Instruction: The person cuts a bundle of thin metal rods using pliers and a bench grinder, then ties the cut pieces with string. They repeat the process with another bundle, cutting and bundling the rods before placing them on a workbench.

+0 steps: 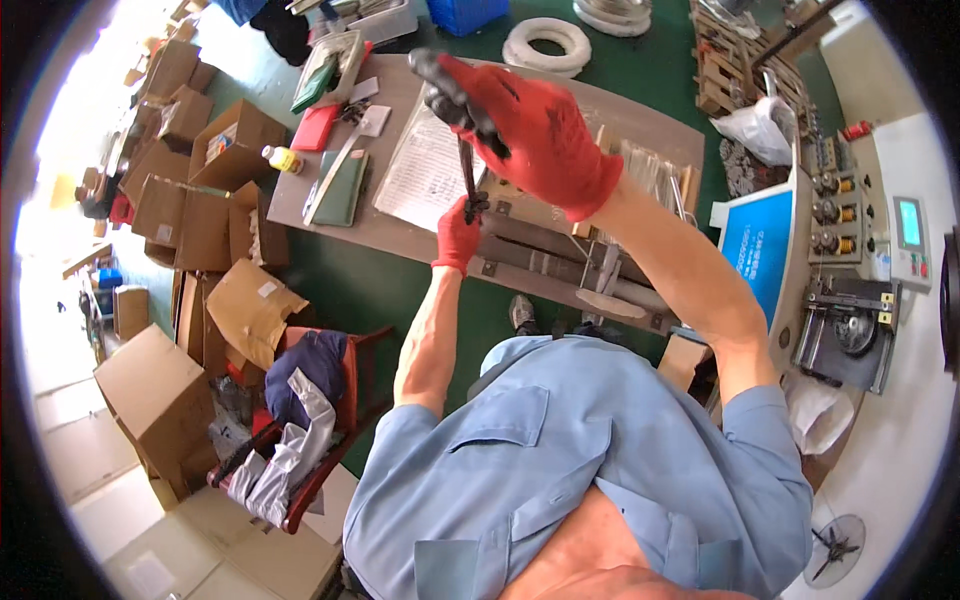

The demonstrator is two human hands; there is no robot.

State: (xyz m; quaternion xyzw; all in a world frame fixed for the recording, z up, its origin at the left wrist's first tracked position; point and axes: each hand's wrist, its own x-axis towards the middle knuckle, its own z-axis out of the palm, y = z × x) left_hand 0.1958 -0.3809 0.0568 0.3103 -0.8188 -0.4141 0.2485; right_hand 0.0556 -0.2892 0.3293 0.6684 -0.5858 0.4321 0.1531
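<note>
Both my hands wear red gloves with dark palms and fingers. My left hand [459,238] is closed low, near the bench's front edge, around the lower end of a dark slender rod-like piece [467,168]. Higher up and closer to the camera, my right hand [535,135] has its fingers curled at the piece's upper end, which they hide. The piece runs nearly upright between the two hands; its exact kind cannot be made out. Behind them a sheet of printed paper [415,170] lies on the brown workbench [385,92]. Under my right forearm is a bundle of thin metal rods [650,178].
On the bench's left lie a green folder [342,190], a red box [315,128] and a yellow bottle [283,159]. Cardboard boxes [160,400] and a chair [340,385] stand left. White coils [547,47] lie beyond the bench. A blue screen [757,255] and a wire machine [850,330] stand right.
</note>
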